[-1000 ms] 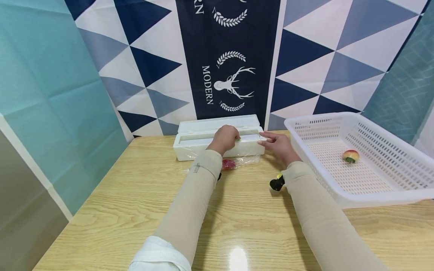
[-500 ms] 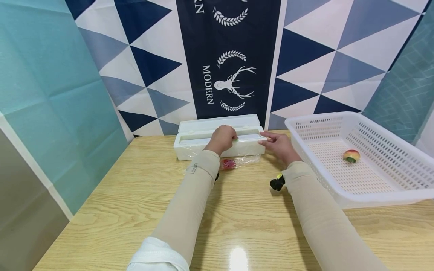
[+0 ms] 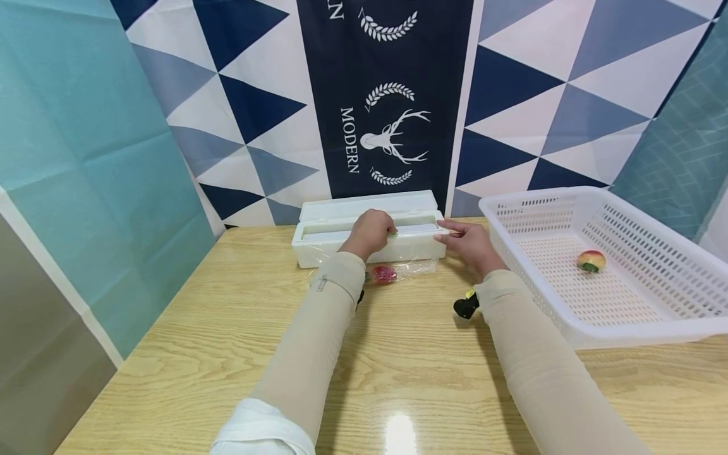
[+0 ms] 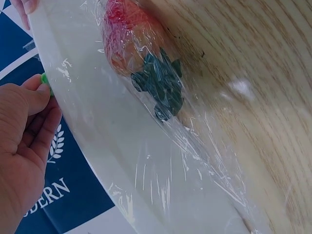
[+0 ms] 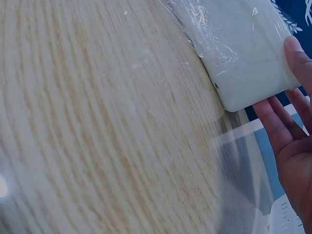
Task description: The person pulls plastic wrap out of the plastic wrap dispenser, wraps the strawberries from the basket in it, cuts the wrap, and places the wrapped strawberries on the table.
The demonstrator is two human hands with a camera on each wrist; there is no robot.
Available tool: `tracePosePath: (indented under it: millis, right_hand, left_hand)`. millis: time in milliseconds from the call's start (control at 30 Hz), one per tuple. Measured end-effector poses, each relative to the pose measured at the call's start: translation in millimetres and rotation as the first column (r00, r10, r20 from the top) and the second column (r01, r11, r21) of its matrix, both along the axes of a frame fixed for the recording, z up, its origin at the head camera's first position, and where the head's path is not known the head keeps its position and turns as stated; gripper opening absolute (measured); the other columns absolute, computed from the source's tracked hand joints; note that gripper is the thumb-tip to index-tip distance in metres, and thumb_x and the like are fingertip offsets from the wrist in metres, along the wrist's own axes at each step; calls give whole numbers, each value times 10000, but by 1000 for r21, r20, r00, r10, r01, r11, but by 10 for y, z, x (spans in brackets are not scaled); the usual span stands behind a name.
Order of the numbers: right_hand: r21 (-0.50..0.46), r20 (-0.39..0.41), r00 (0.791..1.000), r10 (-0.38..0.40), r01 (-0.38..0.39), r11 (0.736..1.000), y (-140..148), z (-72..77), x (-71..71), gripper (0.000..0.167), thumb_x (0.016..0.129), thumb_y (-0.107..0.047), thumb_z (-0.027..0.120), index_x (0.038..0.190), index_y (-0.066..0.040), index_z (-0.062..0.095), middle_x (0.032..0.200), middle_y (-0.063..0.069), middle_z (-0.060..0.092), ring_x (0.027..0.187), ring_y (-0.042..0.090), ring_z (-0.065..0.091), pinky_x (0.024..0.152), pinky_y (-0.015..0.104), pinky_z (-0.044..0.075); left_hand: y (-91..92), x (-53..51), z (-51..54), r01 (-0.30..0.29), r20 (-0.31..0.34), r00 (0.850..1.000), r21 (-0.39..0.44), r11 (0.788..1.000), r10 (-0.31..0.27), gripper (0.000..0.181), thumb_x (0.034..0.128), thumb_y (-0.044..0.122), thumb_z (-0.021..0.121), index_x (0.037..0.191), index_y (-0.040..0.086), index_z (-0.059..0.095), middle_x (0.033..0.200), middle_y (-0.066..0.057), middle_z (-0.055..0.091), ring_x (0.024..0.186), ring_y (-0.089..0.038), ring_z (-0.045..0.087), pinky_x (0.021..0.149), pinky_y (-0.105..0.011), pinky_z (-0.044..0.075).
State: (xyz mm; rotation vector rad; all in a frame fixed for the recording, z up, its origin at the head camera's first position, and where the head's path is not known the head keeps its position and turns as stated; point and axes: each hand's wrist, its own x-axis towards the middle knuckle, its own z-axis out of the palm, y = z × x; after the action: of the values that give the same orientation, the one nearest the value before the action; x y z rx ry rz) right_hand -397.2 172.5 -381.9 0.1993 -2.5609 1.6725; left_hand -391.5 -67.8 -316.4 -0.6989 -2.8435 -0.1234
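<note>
A long white box point(image 3: 309, 254) with its lid raised stands at the back of the table, clear film hanging over its front. My left hand point(image 3: 371, 232) pinches a small green piece point(image 4: 45, 79) at the box's top front edge. At the box's right end, my right hand point(image 3: 469, 245) grips the corner between thumb and fingers, the thumb point(image 5: 293, 48) on the box's side. In front of the box lies a red fruit-like object point(image 3: 384, 273) in clear film; the left wrist view shows dark green leaves point(image 4: 163, 85) on it.
A white perforated basket point(image 3: 574, 335) stands at the right, holding a small red-yellow fruit-like object point(image 3: 591, 260). Black wrist devices point(image 3: 466, 306) hang below the sleeves. A patterned cloth wall point(image 3: 398, 63) rises behind the box.
My left hand has shifted slightly left along the box's front edge, with the green piece between its fingers. The right hand stays at the box's right end.
</note>
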Motion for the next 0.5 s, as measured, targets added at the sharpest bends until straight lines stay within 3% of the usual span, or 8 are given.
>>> tracePosePath:
  millis: [500]
  right_hand:
    - [-1,9,1000,-10,10,1000,28,-27,-39,582,845,-381,758,1370,-204,579,1465,10,476,1022,181,530,603,195,415]
  left_hand:
    - [-62,-1,-12,-21,20,1000,23,1000,20,253,936,21,614,1102,147,757,1118,9,710,1118,-155,612,1007,-283,441]
